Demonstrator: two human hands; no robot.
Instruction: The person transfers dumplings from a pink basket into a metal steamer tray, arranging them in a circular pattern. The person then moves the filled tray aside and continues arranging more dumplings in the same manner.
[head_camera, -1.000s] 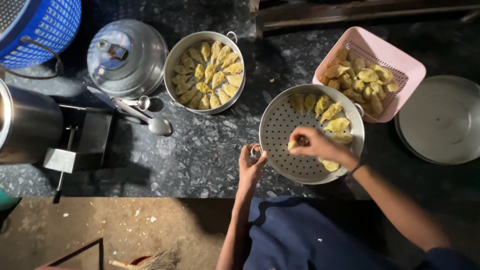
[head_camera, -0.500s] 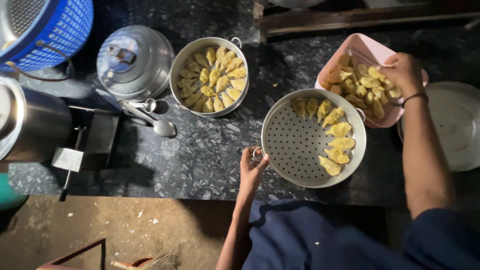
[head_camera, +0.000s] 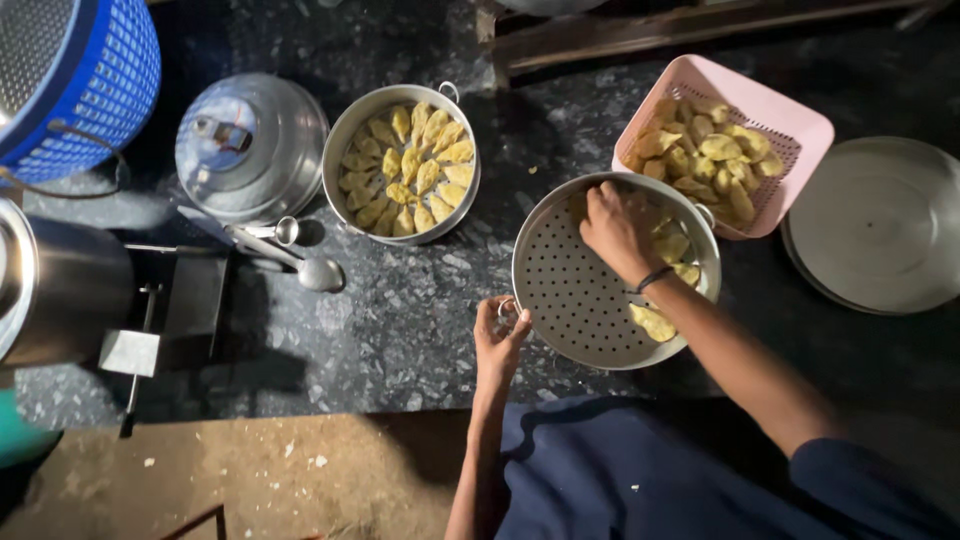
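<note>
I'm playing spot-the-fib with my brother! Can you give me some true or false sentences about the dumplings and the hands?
1. The right hand is inside the perforated steamer tray. True.
2. The pink basket holds no dumplings. False: it holds a heap of dumplings.
3. The left hand has its grip on the tray's small ring handle at the rim. True.
4. The round pan of arranged dumplings is right of the pink basket. False: it is to the left, beside the metal lid.
5. A blue basket sits at the far left. True.
</note>
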